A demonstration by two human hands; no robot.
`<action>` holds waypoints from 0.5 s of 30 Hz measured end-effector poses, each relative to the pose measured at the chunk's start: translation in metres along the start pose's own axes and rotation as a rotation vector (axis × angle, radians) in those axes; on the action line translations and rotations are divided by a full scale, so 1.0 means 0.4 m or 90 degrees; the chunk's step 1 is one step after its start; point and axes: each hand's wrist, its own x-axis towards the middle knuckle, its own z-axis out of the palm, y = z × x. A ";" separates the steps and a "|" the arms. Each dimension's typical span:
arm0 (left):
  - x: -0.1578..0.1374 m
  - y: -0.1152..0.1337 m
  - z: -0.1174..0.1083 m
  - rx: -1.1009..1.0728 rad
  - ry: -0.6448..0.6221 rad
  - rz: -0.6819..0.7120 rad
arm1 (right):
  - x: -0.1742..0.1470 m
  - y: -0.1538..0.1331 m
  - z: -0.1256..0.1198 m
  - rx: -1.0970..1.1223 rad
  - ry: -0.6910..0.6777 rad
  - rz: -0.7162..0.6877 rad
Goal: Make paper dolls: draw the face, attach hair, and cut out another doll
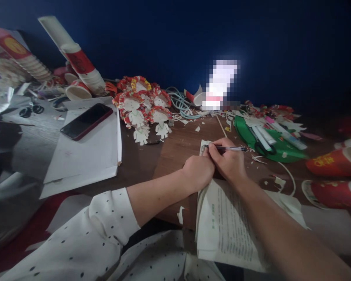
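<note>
My right hand (229, 158) is closed around a black pen (229, 148), its tip pointing left and down to a small white piece of paper (203, 145). My left hand (199, 171) lies just beside it with curled fingers, gripping the near part of that paper; the fingertips are mostly hidden. Both hands touch at the thumbs. Under my right forearm is a folded printed sheet or booklet (222, 226) with rows of text. Left of the hands sits a cluster of white paper figures (162, 127) with red-and-yellow ruffled trim.
A phone (86, 121) rests on a white box or pad (87, 160) at left. Stacked paper cups (84, 70) lean behind it. A lit, blurred screen (222, 82) stands at the back, near a coiled cable (183, 103). Markers lie on a green sheet (286, 156); red cups (333, 162) lie at right.
</note>
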 end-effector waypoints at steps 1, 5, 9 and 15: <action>0.001 0.000 0.001 -0.007 0.003 0.001 | 0.000 0.000 0.000 -0.001 -0.003 -0.003; 0.002 -0.001 0.004 -0.025 0.006 0.005 | 0.000 0.001 0.001 -0.002 -0.010 -0.004; 0.003 -0.002 0.003 -0.043 -0.007 0.008 | 0.001 -0.001 -0.002 -0.007 -0.022 -0.008; 0.003 -0.001 0.000 -0.056 -0.007 0.000 | 0.004 -0.002 -0.008 -0.007 -0.043 -0.028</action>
